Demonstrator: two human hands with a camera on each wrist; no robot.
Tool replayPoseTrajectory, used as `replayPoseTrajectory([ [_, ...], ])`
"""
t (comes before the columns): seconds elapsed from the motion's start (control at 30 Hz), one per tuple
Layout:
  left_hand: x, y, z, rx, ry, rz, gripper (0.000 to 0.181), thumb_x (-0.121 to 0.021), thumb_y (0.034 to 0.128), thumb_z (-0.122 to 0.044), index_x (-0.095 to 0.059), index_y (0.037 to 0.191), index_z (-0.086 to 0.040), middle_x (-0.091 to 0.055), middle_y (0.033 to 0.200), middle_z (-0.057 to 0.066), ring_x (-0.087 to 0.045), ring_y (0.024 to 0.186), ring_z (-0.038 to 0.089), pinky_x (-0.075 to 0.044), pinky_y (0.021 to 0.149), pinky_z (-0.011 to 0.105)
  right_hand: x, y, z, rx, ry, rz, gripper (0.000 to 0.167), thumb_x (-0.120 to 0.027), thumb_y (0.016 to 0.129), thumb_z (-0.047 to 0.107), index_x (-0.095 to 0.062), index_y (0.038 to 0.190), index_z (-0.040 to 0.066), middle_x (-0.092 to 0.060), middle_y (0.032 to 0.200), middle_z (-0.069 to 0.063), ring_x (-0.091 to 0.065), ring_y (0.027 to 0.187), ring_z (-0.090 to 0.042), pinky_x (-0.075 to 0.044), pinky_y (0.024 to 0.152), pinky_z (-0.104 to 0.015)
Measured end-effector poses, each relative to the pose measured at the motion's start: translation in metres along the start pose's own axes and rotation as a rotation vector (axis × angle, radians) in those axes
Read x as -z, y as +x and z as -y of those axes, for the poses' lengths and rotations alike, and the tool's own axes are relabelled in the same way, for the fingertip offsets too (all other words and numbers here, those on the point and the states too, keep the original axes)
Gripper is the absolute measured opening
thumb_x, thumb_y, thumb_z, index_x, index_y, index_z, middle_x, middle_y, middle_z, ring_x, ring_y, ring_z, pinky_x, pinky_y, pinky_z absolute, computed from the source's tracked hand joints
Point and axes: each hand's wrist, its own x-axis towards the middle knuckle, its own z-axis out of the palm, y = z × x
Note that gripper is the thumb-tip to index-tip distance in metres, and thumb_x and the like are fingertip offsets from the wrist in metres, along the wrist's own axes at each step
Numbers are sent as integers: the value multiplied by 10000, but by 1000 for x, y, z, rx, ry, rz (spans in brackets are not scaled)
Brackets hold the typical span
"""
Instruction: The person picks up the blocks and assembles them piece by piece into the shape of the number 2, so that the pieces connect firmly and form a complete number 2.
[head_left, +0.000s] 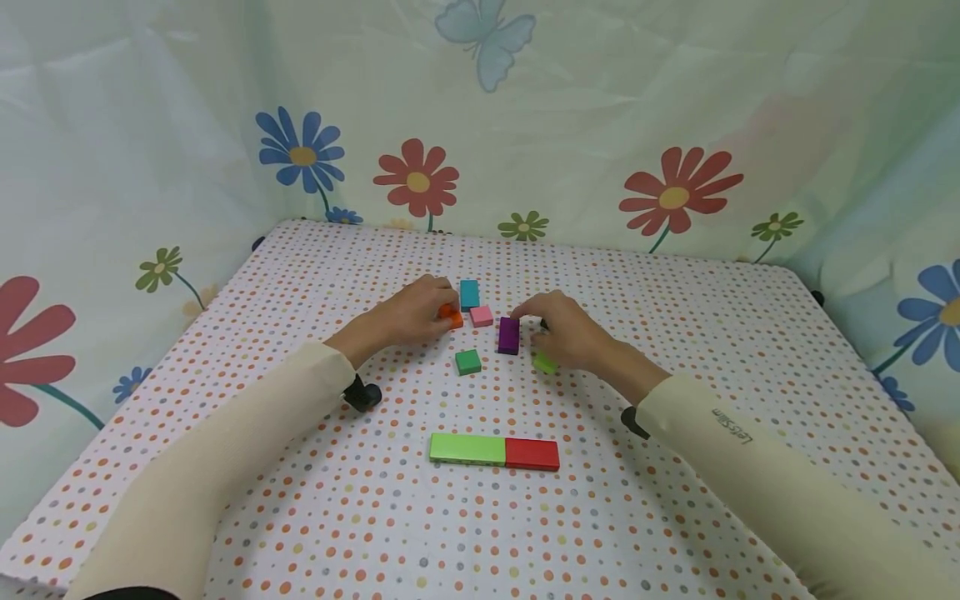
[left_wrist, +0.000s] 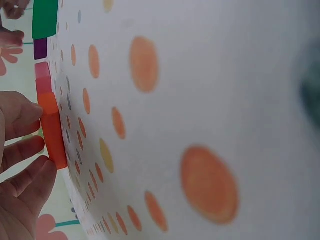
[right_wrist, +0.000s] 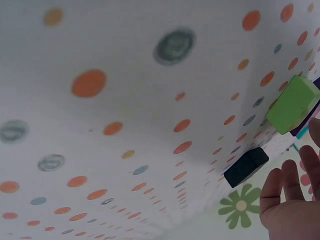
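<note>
My left hand pinches an orange block by its ends, low against the dotted cloth. Beside that block lies a pink block, with a blue block just behind. My right hand reaches its index finger to the far end of a purple block; its other fingers look loosely bent in the right wrist view. Under this hand is a light green block, and a black block lies near its fingers. A green block sits between the hands, untouched.
Nearer me, a long light green block and a red block lie end to end in a row. A white dotted cloth covers the table. A flowered curtain hangs behind and at both sides.
</note>
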Motion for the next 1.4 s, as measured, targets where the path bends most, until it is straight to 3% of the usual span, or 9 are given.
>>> replayPoseTrajectory([
  [0.17,-1,0,1,4,-5,-2,197,-663,971,-169,-704,1148,-93,-619,1129,55,-505,1056,235,-473,928,369,-3,6,-1,23,-98,57,407,-616,942,-49,-678,1315,99,-599,1401,-129,-462,1340,-352,-364,1124,-575],
  [0.4,-1,0,0,13,-3,-12,193,-663,970,-161,-706,1141,-84,-621,1139,60,-507,1062,237,-474,932,368,-6,13,3,37,-151,88,464,-604,917,-86,-708,1293,165,-595,1403,-105,-468,1326,-338,-324,1071,-706],
  [0.87,0,0,0,11,-5,-10,193,-669,965,-160,-708,1136,-81,-624,1148,65,-514,1082,244,-474,953,382,-9,22,9,33,-218,167,498,-615,914,-86,-703,1308,205,-560,1444,-84,-444,1364,-307,-391,1020,-596],
  [1.1,-1,1,1,4,-2,-18,192,-676,964,-168,-712,1130,-80,-625,1142,66,-515,1070,243,-471,943,377,-12,24,7,20,-200,149,453,-626,905,-100,-725,1254,172,-590,1410,-71,-469,1330,-304,-382,1048,-613],
  [1.4,-1,1,3,-7,-22,-22,177,-679,959,-161,-719,1114,-84,-635,1127,63,-519,1085,244,-474,963,377,-10,22,5,28,-172,132,442,-597,884,-142,-715,1230,106,-653,1312,-72,-541,1234,-289,-417,1075,-547],
])
